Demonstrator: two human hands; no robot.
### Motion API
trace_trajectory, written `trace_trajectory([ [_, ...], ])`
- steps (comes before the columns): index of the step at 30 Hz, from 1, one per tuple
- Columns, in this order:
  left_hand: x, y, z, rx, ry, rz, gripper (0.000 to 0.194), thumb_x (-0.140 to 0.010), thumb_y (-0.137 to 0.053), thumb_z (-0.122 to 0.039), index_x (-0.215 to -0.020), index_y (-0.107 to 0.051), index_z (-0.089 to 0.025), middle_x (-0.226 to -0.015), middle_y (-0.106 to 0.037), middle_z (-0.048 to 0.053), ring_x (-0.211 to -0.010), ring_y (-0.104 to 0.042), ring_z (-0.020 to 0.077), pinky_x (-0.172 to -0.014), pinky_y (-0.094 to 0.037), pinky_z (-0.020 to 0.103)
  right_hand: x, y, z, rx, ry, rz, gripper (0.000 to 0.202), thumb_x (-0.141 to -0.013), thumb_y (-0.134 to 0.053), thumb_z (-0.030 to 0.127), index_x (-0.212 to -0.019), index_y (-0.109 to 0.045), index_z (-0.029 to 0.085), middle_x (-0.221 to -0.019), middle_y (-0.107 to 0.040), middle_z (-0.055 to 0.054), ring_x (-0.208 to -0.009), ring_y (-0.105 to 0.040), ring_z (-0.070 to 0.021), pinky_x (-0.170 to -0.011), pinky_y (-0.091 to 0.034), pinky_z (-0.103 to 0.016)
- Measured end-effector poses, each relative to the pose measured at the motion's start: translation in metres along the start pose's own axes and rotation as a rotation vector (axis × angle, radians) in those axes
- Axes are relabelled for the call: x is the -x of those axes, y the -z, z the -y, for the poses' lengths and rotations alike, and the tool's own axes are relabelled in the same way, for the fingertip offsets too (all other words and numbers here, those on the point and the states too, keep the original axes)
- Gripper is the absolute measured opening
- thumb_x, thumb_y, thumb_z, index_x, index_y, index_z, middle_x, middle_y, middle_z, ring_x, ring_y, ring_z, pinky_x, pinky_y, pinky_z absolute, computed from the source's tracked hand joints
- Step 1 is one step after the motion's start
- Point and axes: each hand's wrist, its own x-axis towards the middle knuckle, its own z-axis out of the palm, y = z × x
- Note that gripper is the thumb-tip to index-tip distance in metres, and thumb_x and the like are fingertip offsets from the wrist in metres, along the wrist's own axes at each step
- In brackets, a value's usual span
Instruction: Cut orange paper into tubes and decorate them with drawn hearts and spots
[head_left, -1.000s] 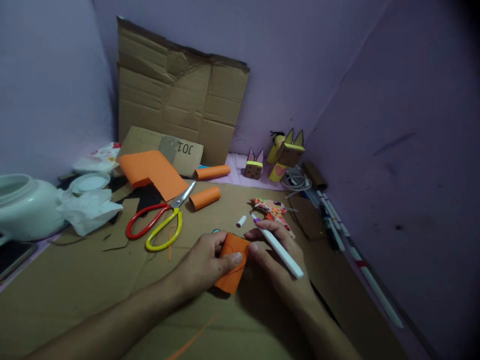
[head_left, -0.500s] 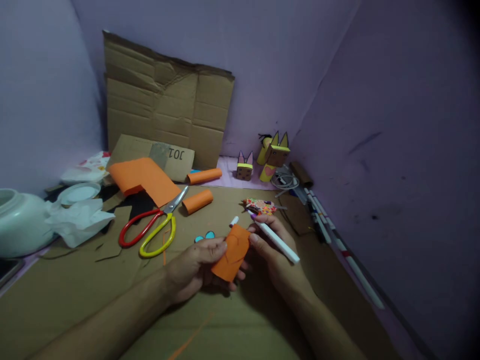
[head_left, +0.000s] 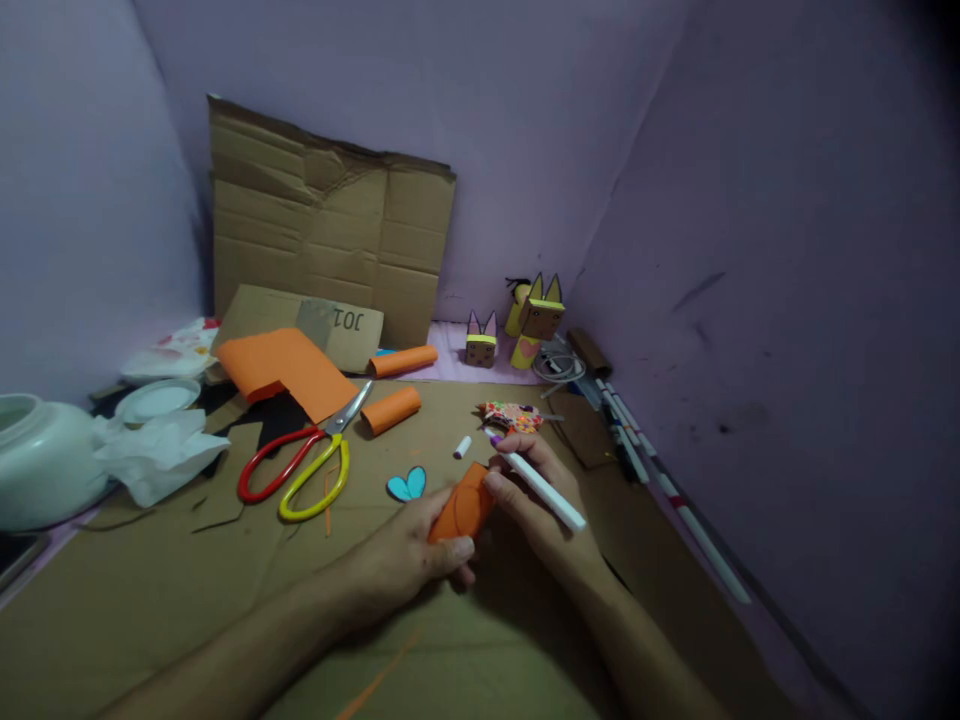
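Left hand (head_left: 409,548) grips orange paper (head_left: 463,508); right hand (head_left: 553,535) (curled) holds white marker (head_left: 546,491).

To the left of our left forearm (head_left: 300,615) we find open cardboard (head_left: 172,600), wide enough for a hand to pass. Farther forward, the scissors (head_left: 337,434) block the way, with the near orange roll (head_left: 392,410) beside their blades. Between the blue paper piece (head_left: 408,485) and the marker cap (head_left: 463,447) we trace a narrow lane — the roll stands across its far end. Along the right wall (head_left: 810,400), pens (head_left: 709,545) border our reach.
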Motion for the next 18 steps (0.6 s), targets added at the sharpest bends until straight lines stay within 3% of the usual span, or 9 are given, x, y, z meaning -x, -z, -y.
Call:
trace_trajectory([
  [6,0.001,-0.006,0.001,-0.053,-0.004,-0.013,0.038,-0.074,-0.065,-0.036,-0.103,-0.051,-0.015,-0.082,-0.054,0.0,-0.068,-0.055,0.014,-0.067,-0.043,0.03,0.0,0.002,0.002,0.036,-0.059,-0.002,0.02,-0.07,-0.068,0.03,-0.085,-0.058,0.022,-0.068,-0.055,0.003,-0.06,-0.05,-0.0133,-0.054,-0.039,-0.023],
  [13,0.004,-0.012,0.001,0.136,0.081,0.06,0.044,-0.065,-0.077,-0.041,-0.092,-0.052,-0.016,-0.077,-0.056,-0.001,-0.061,-0.054,0.011,-0.057,-0.046,0.025,0.001,0.001,0.003,0.03,-0.023,0.057,0.015,-0.07,-0.066,0.029,-0.078,-0.057,0.021,-0.064,-0.054,0.003,-0.054,-0.046,-0.0119,-0.048,-0.037,-0.021],
  [18,0.004,-0.019,0.003,0.169,0.133,-0.013,0.049,-0.058,-0.081,-0.039,-0.089,-0.054,-0.013,-0.076,-0.061,0.003,-0.062,-0.058,0.0133,-0.056,-0.048,0.025,0.002,-0.001,0.001,0.077,0.019,-0.001,0.015,-0.069,-0.07,0.028,-0.078,-0.059,0.022,-0.066,-0.058,0.003,-0.054,-0.05,-0.0123,-0.047,-0.041,-0.021],
])
